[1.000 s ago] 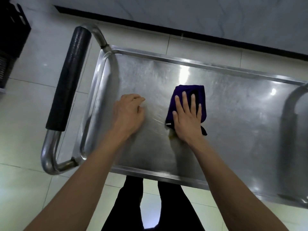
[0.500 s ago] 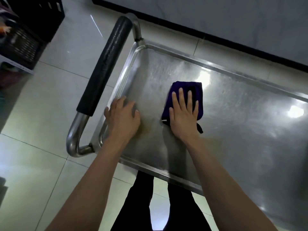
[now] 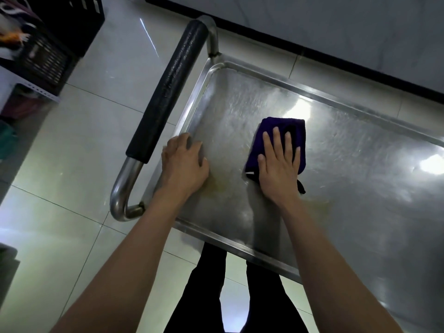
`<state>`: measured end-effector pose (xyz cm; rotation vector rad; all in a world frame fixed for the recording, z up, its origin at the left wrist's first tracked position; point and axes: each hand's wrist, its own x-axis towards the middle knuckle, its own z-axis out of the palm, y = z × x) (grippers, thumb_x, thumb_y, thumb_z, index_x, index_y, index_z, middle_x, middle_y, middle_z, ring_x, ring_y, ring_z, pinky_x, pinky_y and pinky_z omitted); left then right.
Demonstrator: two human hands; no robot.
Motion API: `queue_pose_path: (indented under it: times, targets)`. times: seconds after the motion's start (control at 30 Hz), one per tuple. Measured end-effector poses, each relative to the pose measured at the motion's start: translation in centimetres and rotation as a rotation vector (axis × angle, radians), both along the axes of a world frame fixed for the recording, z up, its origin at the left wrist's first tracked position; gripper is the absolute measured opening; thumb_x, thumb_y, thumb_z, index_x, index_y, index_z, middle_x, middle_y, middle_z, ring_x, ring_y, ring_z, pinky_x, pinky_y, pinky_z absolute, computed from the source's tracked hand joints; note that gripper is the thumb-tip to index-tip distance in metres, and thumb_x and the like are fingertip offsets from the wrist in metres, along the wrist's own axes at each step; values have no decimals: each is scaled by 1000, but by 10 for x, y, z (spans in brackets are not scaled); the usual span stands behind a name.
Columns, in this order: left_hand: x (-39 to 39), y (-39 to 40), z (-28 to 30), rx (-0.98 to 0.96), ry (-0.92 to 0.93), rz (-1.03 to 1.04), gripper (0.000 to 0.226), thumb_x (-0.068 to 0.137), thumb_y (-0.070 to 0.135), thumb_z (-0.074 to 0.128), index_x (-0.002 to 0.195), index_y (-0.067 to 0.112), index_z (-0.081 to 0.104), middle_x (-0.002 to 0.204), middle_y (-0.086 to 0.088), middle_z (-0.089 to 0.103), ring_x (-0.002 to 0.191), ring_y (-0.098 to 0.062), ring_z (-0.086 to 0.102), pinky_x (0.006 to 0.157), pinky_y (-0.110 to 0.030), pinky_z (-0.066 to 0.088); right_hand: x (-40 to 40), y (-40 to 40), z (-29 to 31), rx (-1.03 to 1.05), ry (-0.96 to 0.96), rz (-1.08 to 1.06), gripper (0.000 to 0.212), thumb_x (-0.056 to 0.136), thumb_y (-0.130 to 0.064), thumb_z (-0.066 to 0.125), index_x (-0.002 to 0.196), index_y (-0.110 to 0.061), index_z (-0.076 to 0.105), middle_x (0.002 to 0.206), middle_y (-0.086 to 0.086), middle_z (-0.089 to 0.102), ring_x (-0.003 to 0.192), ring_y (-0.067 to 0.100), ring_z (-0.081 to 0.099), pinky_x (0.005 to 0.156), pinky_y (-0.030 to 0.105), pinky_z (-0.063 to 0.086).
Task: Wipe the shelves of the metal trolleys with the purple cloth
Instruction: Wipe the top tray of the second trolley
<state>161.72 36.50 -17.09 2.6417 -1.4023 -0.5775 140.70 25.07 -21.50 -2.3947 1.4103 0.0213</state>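
**Flat hand on purple cloth, top shelf of the steel trolley**

A pale tiled floor (image 3: 72, 145) fills the left side of the head view, with a dark skirting line running along a grey wall (image 3: 336, 25) at the top. Black slatted crates (image 3: 52, 44) stand at the upper left.

The metal trolley (image 3: 360, 212) takes up the middle and right, seen from above. Its top shelf (image 3: 240, 97) is a shallow steel tray with a raised rim, smeared and streaked, with bright reflections of lights on it. At its left end a bent steel tube carries the handle (image 3: 168, 92), sleeved in black foam and standing just beside the shelf's short edge.

The person's legs in dark trousers (image 3: 209, 296) show below the near rim.

The left hand (image 3: 183, 164) rests on the shelf's left edge, fingers loosely bent over the rim near the lower end of the handle; it holds nothing.

The right hand (image 3: 280, 164) lies palm down with fingers straight and slightly spread, pressing the purple cloth (image 3: 271, 126) against the shelf surface. The cloth is folded into a pad, lying on the left half of the shelf, its far part showing beyond the fingertips and a dark corner poking out beside the wrist
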Motion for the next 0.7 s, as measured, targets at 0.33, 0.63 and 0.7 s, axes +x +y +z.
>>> queue_pose_path:
  times: [0.33, 0.63, 0.7]
  targets:
    - [-42, -3, -5, 15, 54, -27, 61, 83, 46, 60, 139, 24, 48, 151, -5, 32, 145, -29, 19, 116, -59, 31, -32, -15, 3, 11, 66, -50, 57, 107, -33, 25, 162, -27, 8, 169, -3, -6, 154, 22, -14, 124, 54, -4]
    - [-41, -6, -1, 42, 74, 0, 59, 82, 45, 61, 138, 30, 51, 150, 1, 29, 143, -25, 19, 110, -49, 40, 33, -9, 5, -6, 82, 67, 62, 104, -29, 33, 161, -26, 10, 169, -4, -4, 155, 23, -10, 123, 55, 0]
    - [-44, -8, 1, 51, 69, -7, 58, 82, 43, 60, 137, 29, 50, 150, -1, 29, 143, -25, 18, 109, -50, 40, 48, -10, 4, -5, 61, 122, 61, 104, -29, 35, 161, -27, 12, 169, -4, -1, 155, 22, -8, 123, 54, 0]
